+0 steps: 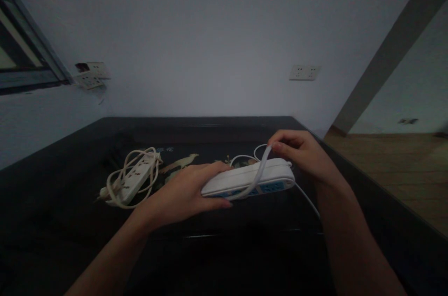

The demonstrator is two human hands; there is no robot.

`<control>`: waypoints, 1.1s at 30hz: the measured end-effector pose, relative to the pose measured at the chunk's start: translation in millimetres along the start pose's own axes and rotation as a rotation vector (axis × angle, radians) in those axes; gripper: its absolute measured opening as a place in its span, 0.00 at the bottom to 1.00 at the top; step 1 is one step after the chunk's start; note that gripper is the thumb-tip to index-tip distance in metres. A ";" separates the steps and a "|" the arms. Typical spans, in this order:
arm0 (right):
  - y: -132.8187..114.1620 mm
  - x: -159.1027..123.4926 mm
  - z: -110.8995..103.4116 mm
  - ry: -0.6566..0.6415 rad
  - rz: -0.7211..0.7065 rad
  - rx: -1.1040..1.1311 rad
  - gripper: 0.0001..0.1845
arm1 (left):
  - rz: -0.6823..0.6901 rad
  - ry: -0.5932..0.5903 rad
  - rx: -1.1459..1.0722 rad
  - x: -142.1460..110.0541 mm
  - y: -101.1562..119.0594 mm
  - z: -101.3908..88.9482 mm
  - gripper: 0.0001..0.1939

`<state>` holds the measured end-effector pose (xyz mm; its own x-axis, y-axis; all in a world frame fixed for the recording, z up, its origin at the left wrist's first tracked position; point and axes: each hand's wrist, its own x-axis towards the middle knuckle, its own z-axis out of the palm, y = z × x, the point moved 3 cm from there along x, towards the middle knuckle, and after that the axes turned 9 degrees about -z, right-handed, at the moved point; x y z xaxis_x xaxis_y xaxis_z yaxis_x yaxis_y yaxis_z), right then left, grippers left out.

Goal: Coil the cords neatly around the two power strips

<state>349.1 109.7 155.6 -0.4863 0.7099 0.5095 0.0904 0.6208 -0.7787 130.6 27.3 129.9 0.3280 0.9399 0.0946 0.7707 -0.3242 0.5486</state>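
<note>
A white power strip [252,176] with blue socket faces is held up over the dark table, tilted so its sockets face toward me and down. My left hand [191,186] grips its left end, thumb below and fingers above. With thumb and fingertips my right hand [297,151] pinches the white power cord [261,172], which runs across the strip near its right end. Loose loops of the cord lie behind the strip, and a length hangs down at the right. Left of my left hand lies a second power strip [137,175], with its cream cord [114,193] looped around it.
The dark glossy table [245,240] has a bird picture [185,161] on its top. A wall socket [304,73] is on the right of the wall behind, and more sockets [91,79] are in the left corner. Wooden floor [388,160] shows at the right.
</note>
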 end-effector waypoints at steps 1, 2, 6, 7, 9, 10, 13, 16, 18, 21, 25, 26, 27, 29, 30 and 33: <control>1.1 0.7 2.7 -0.015 0.003 0.028 0.11 | -0.004 -0.006 0.008 0.1 0.9 0.7 0.24; 2.2 1.3 5.0 -0.026 0.001 0.062 0.12 | -0.013 -0.018 0.009 0.2 1.8 1.4 0.24; 4.7 1.9 4.1 0.041 -0.050 0.160 0.11 | -0.040 -0.060 -0.116 1.8 2.9 2.7 0.23; 4.2 1.4 0.9 0.094 -0.080 0.171 0.10 | -0.046 -0.065 -0.178 2.7 1.7 2.9 0.23; 2.4 -0.4 -7.0 0.216 -0.143 0.176 0.07 | -0.063 -0.068 -0.291 5.0 -2.9 3.4 0.22; 1.3 -1.5 -10.8 0.271 -0.172 0.168 0.06 | -0.074 -0.070 -0.331 6.4 -6.0 4.0 0.21; -0.9 -3.5 -17.6 0.361 -0.219 0.109 0.03 | -0.106 -0.080 -0.416 10.4 -15.4 6.4 0.19; 0.9 -2.6 -17.8 0.367 -0.206 0.052 0.03 | -0.125 -0.129 -0.508 12.6 -20.2 9.8 0.18; 3.8 -1.3 -16.9 0.376 -0.172 0.027 0.03 | -0.126 -0.169 -0.559 13.0 -20.4 11.9 0.18; 7.5 0.1 -16.1 0.401 -0.137 0.021 0.03 | -0.128 -0.219 -0.647 12.7 -19.0 14.7 0.20; 9.4 0.4 -16.2 0.409 -0.138 0.017 0.03 | -0.162 -0.210 -0.655 13.1 -18.4 16.7 0.19; 9.5 0.2 -16.7 0.409 -0.140 0.013 0.03 | -0.176 -0.202 -0.643 13.5 -18.7 16.8 0.18; 9.3 -0.2 -17.4 0.407 -0.142 0.010 0.03 | -0.185 -0.196 -0.630 13.9 -19.1 16.8 0.18; 8.3 -1.2 -19.4 0.388 -0.146 -0.002 0.03 | -0.183 -0.169 -0.581 15.0 -20.1 15.4 0.17; 7.5 -1.9 -20.6 0.370 -0.147 -0.011 0.03 | -0.171 -0.148 -0.542 15.5 -20.5 14.2 0.17; 3.6 -4.2 -23.6 0.302 -0.155 -0.037 0.02 | -0.145 -0.092 -0.402 15.9 -20.3 10.7 0.16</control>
<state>372.0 116.8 159.2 -0.2179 0.6693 0.7103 0.0694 0.7366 -0.6728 126.1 47.7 111.4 0.2934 0.9533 -0.0716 0.5445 -0.1051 0.8322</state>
